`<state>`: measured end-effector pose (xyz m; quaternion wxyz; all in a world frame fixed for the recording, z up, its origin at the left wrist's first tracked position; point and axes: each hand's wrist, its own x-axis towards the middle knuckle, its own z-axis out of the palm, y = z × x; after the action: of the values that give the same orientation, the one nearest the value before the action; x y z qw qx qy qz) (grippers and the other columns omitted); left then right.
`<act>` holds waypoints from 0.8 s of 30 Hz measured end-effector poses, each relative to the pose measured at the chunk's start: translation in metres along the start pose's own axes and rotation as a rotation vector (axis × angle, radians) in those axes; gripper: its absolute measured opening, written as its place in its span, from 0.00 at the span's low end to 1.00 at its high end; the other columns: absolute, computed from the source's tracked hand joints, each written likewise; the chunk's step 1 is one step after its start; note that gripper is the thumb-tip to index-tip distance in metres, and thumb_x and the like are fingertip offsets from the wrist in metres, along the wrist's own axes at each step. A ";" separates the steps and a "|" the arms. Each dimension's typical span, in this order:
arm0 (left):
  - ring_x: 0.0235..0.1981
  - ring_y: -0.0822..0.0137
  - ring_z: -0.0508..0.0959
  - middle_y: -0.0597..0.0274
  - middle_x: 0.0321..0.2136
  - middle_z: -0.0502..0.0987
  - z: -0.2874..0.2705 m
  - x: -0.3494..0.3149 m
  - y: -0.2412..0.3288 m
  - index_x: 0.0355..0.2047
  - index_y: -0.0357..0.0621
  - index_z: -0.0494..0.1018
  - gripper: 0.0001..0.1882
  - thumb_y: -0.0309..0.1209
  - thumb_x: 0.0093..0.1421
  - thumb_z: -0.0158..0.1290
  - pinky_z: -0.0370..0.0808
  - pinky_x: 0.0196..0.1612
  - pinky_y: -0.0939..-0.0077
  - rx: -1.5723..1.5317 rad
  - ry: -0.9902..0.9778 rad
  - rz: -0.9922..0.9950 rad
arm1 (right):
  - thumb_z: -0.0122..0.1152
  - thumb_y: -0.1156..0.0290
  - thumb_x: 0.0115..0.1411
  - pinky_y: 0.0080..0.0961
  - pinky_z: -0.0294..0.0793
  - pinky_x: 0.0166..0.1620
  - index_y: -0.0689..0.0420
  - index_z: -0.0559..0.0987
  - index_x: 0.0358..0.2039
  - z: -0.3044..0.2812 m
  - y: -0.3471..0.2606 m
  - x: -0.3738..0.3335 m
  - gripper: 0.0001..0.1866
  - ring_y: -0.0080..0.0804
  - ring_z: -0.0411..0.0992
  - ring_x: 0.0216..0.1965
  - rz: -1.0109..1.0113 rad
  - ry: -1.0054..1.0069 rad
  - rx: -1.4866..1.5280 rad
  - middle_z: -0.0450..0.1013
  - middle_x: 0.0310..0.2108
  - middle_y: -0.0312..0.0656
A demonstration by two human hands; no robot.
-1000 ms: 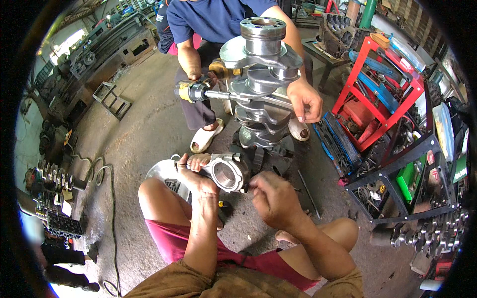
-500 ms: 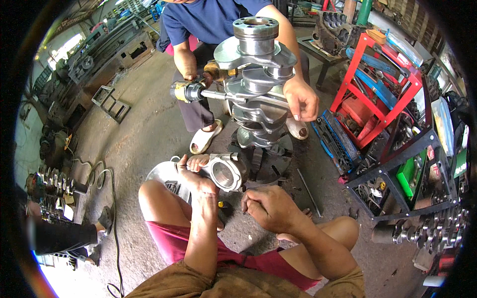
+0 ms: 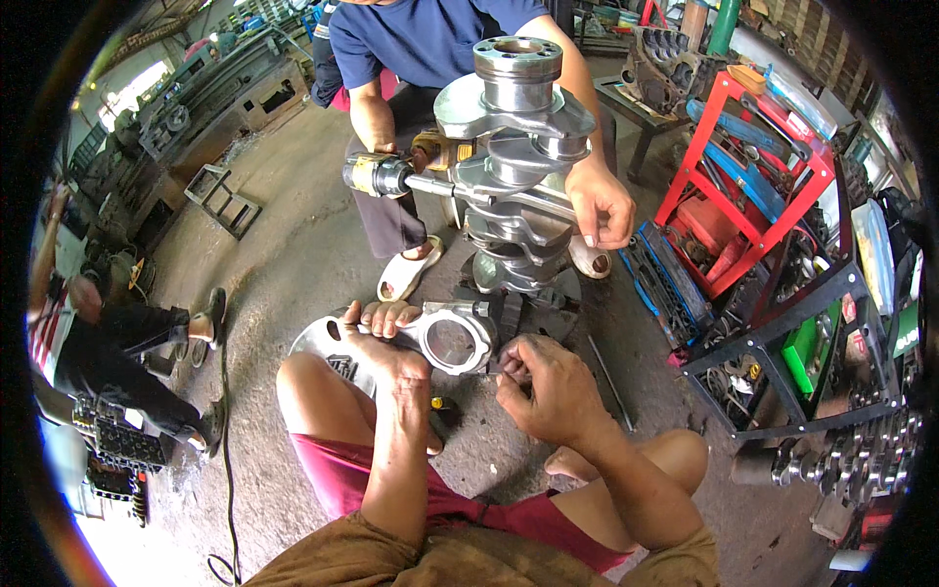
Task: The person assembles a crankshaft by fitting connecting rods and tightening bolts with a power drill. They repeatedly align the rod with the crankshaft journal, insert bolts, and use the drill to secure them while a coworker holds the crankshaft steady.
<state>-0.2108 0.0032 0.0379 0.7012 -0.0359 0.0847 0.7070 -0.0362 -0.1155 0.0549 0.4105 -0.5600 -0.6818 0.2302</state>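
My left hand [image 3: 386, 354] is wrapped around the shank of a metal connecting rod [image 3: 428, 335], whose large round end points right. Close to that ring's right side is my right hand [image 3: 553, 389], its fingers curled in together. Whatever they may hold is hidden. Beyond the rod, a shiny crankshaft [image 3: 518, 181] stands upright on a dark round base [image 3: 558, 311]. Facing me, a co-worker holds a yellow and black power wrench [image 3: 377, 176], its long socket reaching the crankshaft. The co-worker's other hand [image 3: 602, 207] is at the crankshaft's right side.
A round metal tray [image 3: 318, 338] lies by my left knee. On the floor to the right is a thin rod [image 3: 611, 382]. Red and black tool racks [image 3: 685, 210] stand at right, near another crankshaft [image 3: 841, 460]. A cable [image 3: 228, 440] runs along the left, where another person's legs [image 3: 137, 342] show.
The connecting rod's ring has turned to face me more fully. My right hand has shifted slightly right and up. At far left, the other person has come further into view.
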 end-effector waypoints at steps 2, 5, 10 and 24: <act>0.12 0.76 0.59 0.74 0.10 0.58 0.001 0.000 -0.001 0.16 0.53 0.58 0.16 0.32 0.54 0.53 0.63 0.21 0.80 -0.041 0.017 -0.025 | 0.59 0.65 0.55 0.43 0.73 0.34 0.60 0.72 0.31 0.005 0.000 0.001 0.12 0.53 0.73 0.29 -0.034 -0.008 0.012 0.72 0.25 0.49; 0.12 0.76 0.59 0.74 0.10 0.57 0.001 -0.002 0.000 0.16 0.53 0.58 0.16 0.32 0.54 0.53 0.62 0.21 0.80 -0.064 -0.028 -0.055 | 0.58 0.66 0.58 0.45 0.71 0.33 0.61 0.70 0.31 0.013 -0.001 0.000 0.11 0.55 0.72 0.30 0.014 -0.056 0.043 0.72 0.26 0.52; 0.13 0.77 0.58 0.74 0.10 0.57 0.001 -0.003 0.003 0.16 0.53 0.58 0.16 0.31 0.54 0.53 0.62 0.22 0.81 -0.050 -0.044 -0.063 | 0.54 0.67 0.61 0.48 0.70 0.35 0.64 0.69 0.32 0.020 0.000 -0.003 0.11 0.58 0.72 0.32 0.004 -0.072 0.019 0.71 0.30 0.57; 0.12 0.77 0.57 0.76 0.09 0.56 0.005 -0.012 0.003 0.15 0.54 0.60 0.16 0.36 0.57 0.50 0.60 0.21 0.80 0.003 -0.061 -0.078 | 0.58 0.64 0.62 0.40 0.73 0.38 0.61 0.73 0.34 -0.021 -0.002 0.008 0.12 0.52 0.74 0.33 -0.095 0.021 0.145 0.73 0.30 0.51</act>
<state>-0.2134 -0.0077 0.0448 0.7306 -0.0167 0.0631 0.6797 -0.0206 -0.1110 0.0702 0.4676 -0.4983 -0.6847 0.2532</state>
